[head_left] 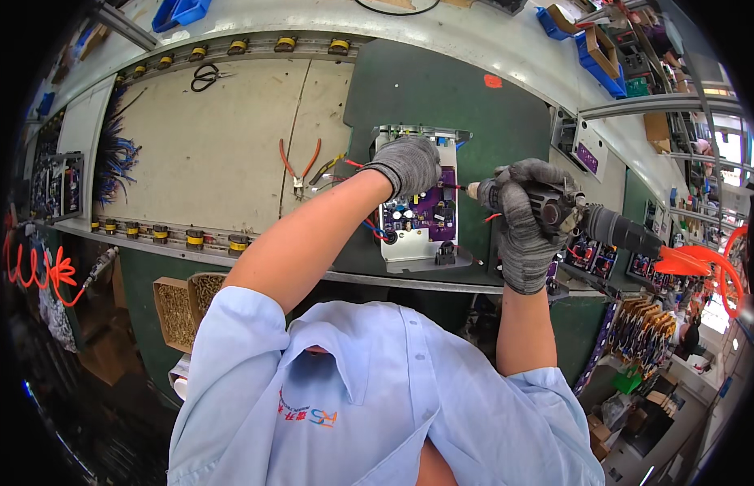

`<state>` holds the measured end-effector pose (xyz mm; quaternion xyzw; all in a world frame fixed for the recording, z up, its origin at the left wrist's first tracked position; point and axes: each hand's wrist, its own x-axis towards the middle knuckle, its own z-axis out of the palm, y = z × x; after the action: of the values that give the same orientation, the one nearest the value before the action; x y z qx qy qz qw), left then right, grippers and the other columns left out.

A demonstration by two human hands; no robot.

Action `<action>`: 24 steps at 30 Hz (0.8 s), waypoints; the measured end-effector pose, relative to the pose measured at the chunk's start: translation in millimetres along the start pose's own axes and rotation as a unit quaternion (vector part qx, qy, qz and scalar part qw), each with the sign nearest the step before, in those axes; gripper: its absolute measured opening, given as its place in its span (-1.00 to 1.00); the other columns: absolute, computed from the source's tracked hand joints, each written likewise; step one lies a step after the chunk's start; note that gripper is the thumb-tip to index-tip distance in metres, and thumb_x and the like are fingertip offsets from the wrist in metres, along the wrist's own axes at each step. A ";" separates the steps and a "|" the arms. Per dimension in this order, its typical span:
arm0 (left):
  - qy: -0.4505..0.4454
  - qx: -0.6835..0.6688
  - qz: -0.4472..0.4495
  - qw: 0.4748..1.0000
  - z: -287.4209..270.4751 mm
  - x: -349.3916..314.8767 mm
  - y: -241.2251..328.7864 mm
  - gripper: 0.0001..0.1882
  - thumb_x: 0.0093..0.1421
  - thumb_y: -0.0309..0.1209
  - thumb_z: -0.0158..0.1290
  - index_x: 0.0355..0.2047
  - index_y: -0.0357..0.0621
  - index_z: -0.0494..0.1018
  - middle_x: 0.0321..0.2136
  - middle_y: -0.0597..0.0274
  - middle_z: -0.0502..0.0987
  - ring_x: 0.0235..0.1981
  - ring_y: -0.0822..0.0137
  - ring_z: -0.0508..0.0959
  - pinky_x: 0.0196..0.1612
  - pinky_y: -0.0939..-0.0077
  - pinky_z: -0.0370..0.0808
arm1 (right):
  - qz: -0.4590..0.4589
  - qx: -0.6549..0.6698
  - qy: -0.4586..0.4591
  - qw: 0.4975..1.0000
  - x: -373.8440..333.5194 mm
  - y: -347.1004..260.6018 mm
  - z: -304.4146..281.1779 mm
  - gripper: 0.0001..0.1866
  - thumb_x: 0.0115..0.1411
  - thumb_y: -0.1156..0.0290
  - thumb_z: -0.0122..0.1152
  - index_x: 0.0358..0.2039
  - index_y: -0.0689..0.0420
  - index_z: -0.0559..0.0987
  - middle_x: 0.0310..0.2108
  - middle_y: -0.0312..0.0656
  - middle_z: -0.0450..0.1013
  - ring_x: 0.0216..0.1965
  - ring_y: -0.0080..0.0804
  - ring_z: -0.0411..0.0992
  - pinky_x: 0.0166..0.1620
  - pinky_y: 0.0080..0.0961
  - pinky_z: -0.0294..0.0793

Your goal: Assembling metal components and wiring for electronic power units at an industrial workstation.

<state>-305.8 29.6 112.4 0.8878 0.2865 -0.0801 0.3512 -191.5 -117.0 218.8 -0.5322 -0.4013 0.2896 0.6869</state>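
My left hand (409, 166), in a grey knitted glove, lies over the upper part of an open metal chassis (409, 247). Its fingers are curled downward, and whatever is under them is hidden. Inside the chassis sits a purple circuit board (425, 215) with several capacitors and other parts. My right hand (529, 219), gloved alike, is wrapped round a dark power screwdriver (555, 209). The driver lies sideways, its bit pointing left at the board's right edge, close to my left hand. Whether the tip touches a screw is too small to tell.
Left of the chassis lie red-handled pliers (298, 172) and a yellow-handled tool (324, 170). Black scissors (205, 78) rest farther left. Roller rails (195, 240) edge the bench. Boxes of screws (176, 312) stand below. An orange coiled hose (693, 261) hangs at the right.
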 end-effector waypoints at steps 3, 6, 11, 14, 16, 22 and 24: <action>0.004 -0.002 0.004 1.000 -0.1 -0.3 -0.4 -0.66 0.18 -0.29 -0.02 -0.26 -0.20 0.68 -0.24 -0.13 0.67 -0.18 -0.10 0.66 -0.01 0.06 0.58 | -0.024 0.015 0.006 1.000 -1.4 3.5 1.5 -0.69 0.17 0.72 0.30 -0.09 0.25 0.49 -0.24 -0.09 0.57 -0.27 -0.37 0.59 -0.16 -0.35 0.71; 0.011 -0.014 -0.003 1.000 -0.5 -1.1 -0.5 -0.66 0.22 -0.25 -0.01 -0.22 -0.19 0.66 -0.26 -0.10 0.66 -0.16 -0.08 0.65 0.02 0.07 0.56 | -0.018 -0.007 -0.008 1.000 -2.1 6.9 1.5 -0.67 0.15 0.72 0.30 -0.08 0.25 0.49 -0.23 -0.09 0.56 -0.27 -0.38 0.59 -0.15 -0.37 0.70; 0.005 -0.016 -0.019 1.000 -0.6 -1.1 0.1 -0.66 0.23 -0.24 -0.02 -0.21 -0.19 0.65 -0.26 -0.10 0.66 -0.16 -0.07 0.65 0.02 0.08 0.55 | -0.018 0.010 -0.010 1.000 -6.5 9.2 1.0 -0.65 0.14 0.74 0.31 -0.08 0.24 0.48 -0.22 -0.08 0.56 -0.26 -0.37 0.60 -0.14 -0.36 0.69; 0.009 -0.012 -0.013 1.000 0.1 -0.4 -0.3 -0.66 0.23 -0.24 -0.03 -0.23 -0.20 0.65 -0.27 -0.10 0.66 -0.17 -0.07 0.65 0.01 0.07 0.55 | -0.017 -0.001 -0.028 0.999 -8.8 9.5 0.8 -0.66 0.13 0.74 0.31 -0.10 0.23 0.48 -0.23 -0.10 0.56 -0.25 -0.37 0.60 -0.11 -0.36 0.68; -0.001 0.014 -0.001 1.000 1.0 0.9 -1.1 -0.66 0.23 -0.24 -0.03 -0.25 -0.20 0.65 -0.28 -0.10 0.66 -0.17 -0.07 0.65 0.01 0.07 0.55 | -0.006 0.012 -0.055 0.998 -8.5 9.6 -0.6 -0.67 0.13 0.74 0.32 -0.12 0.22 0.48 -0.23 -0.12 0.56 -0.23 -0.37 0.60 -0.09 -0.38 0.67; 0.020 -0.009 0.001 1.000 6.9 3.9 -5.4 -0.66 0.21 -0.26 -0.04 -0.27 -0.22 0.64 -0.29 -0.11 0.65 -0.17 -0.10 0.64 0.02 0.06 0.54 | -0.003 -0.011 -0.208 0.978 -1.1 7.7 -7.0 -0.69 0.02 0.74 0.40 -0.24 0.19 0.53 -0.21 -0.08 0.60 -0.19 -0.41 0.60 -0.08 -0.48 0.62; 0.025 -0.001 0.012 1.000 8.3 5.0 -7.0 -0.66 0.21 -0.26 -0.04 -0.28 -0.22 0.64 -0.29 -0.11 0.65 -0.17 -0.10 0.64 0.02 0.06 0.54 | 0.035 0.013 -0.165 0.986 -2.0 5.4 -4.8 -0.71 0.01 0.74 0.41 -0.28 0.18 0.54 -0.24 -0.09 0.61 -0.20 -0.40 0.60 -0.07 -0.47 0.62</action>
<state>-305.1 30.5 100.5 0.8927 0.2845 -0.0530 0.3455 -188.2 -119.6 212.5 -0.4820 -0.4867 0.4019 0.6077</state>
